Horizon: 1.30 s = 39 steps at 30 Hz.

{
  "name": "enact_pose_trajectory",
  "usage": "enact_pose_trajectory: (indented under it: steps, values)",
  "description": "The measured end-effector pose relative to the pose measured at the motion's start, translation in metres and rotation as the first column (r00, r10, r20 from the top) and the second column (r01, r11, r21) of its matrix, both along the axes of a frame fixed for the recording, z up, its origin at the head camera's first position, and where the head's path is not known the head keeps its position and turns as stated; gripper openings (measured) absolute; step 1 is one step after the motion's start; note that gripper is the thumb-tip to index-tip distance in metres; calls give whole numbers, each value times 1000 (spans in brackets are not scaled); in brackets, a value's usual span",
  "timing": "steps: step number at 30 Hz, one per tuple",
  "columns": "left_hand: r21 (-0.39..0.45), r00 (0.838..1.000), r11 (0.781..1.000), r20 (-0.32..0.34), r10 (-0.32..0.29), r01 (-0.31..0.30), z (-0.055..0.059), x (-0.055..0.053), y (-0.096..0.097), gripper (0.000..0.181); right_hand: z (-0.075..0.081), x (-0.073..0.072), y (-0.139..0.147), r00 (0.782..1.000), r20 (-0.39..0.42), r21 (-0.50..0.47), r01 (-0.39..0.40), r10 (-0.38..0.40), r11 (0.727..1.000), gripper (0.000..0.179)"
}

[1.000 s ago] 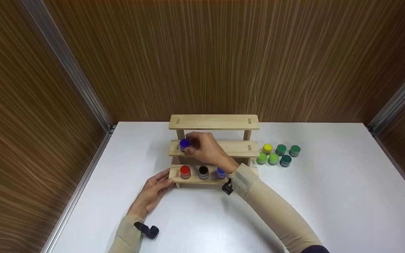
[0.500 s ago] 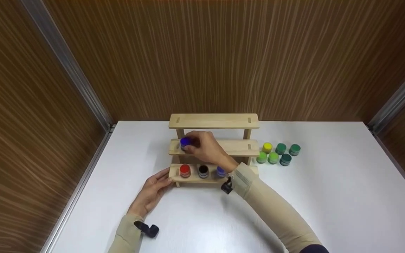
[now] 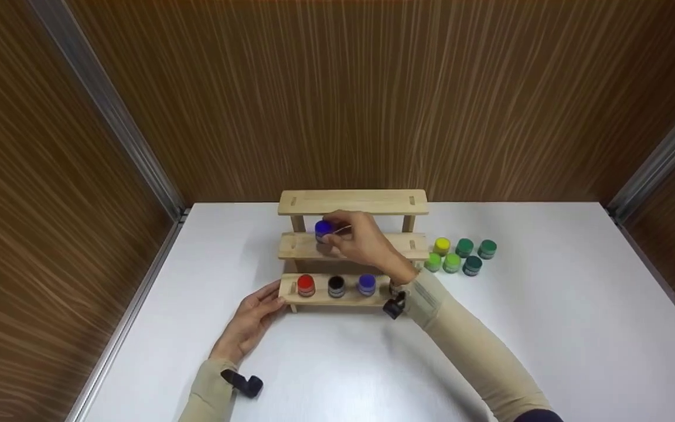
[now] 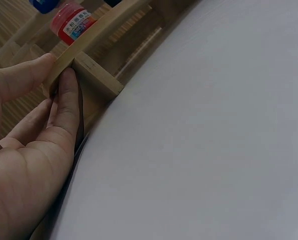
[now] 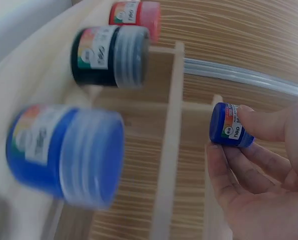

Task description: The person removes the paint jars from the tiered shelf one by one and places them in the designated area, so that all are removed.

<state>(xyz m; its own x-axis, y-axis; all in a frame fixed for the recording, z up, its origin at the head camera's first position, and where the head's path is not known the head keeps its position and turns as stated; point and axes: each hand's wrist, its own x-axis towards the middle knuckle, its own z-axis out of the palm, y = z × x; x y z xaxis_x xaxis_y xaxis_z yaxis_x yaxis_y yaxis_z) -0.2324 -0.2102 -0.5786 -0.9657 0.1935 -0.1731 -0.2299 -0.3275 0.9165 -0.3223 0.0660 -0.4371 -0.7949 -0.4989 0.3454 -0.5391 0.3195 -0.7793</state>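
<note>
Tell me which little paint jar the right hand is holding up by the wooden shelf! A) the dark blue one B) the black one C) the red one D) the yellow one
A: the right hand pinches the dark blue paint jar over the middle step of the wooden shelf, while the red jar and black jar stand on the bottom step.

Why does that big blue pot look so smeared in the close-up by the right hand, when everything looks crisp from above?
In the right wrist view the nearest blue pot sits close to the lens and is blurred, while the small blue pot pinched by the right hand is sharper. In the head view the wooden rack looks fairly sharp, under even light with soft shadows.
</note>
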Motion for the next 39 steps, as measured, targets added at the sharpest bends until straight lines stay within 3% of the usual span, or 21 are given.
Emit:
enact_pose_trajectory:
  steps: [23,39]
  values:
    - [3,1000,1000,6,30,-30,4,0,-5,68,20,16,82,994,-67,33,84,-82,996,37]
    - [-7,1000,1000,14,20,-20,1,2,-5,69,13,22,131,981,-72,87,187,-182,978,39]
